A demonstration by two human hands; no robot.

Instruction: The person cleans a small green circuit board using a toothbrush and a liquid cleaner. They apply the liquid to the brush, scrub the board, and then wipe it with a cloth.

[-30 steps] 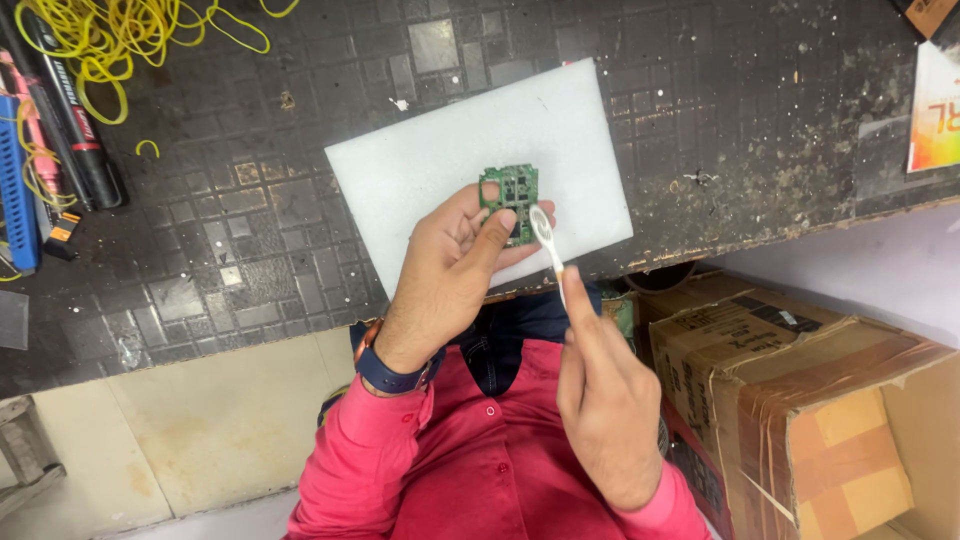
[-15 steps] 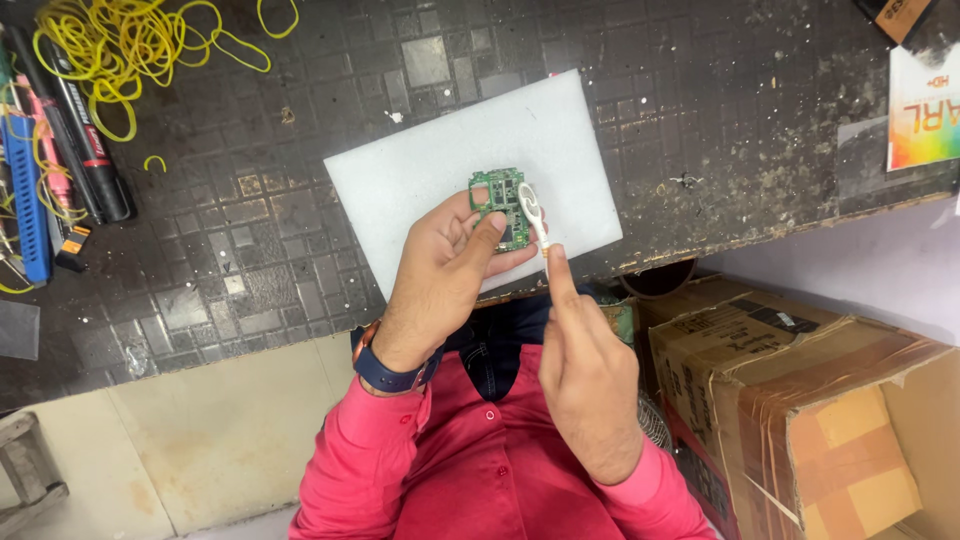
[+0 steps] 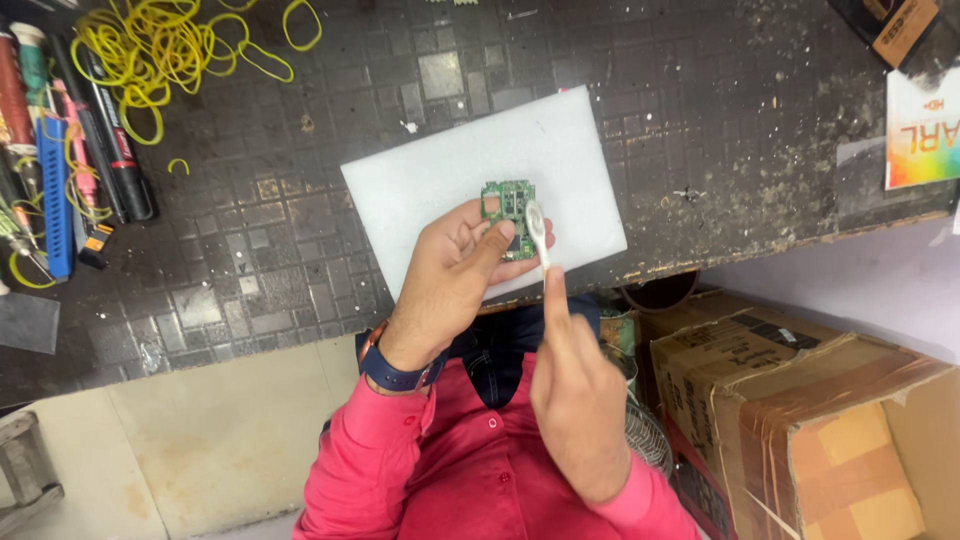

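My left hand (image 3: 450, 275) holds a small green circuit board (image 3: 507, 203) between thumb and fingers, just above a white foam sheet (image 3: 440, 180) on the dark tiled worktop (image 3: 300, 220). My right hand (image 3: 575, 390) grips a white toothbrush (image 3: 537, 232) by its handle, forefinger stretched along it. The brush head rests against the right edge of the board. A blue watch sits on my left wrist, and both sleeves are red.
Yellow rubber bands (image 3: 170, 50) lie in a heap at the back left, beside markers and hand tools (image 3: 70, 160). A colourful printed packet (image 3: 920, 125) lies at the right edge of the worktop. Open cardboard boxes (image 3: 810, 410) stand below on the right.
The brush head has shifted slightly over the board, and my right hand has moved a little closer to the worktop edge. The view has tilted a bit.
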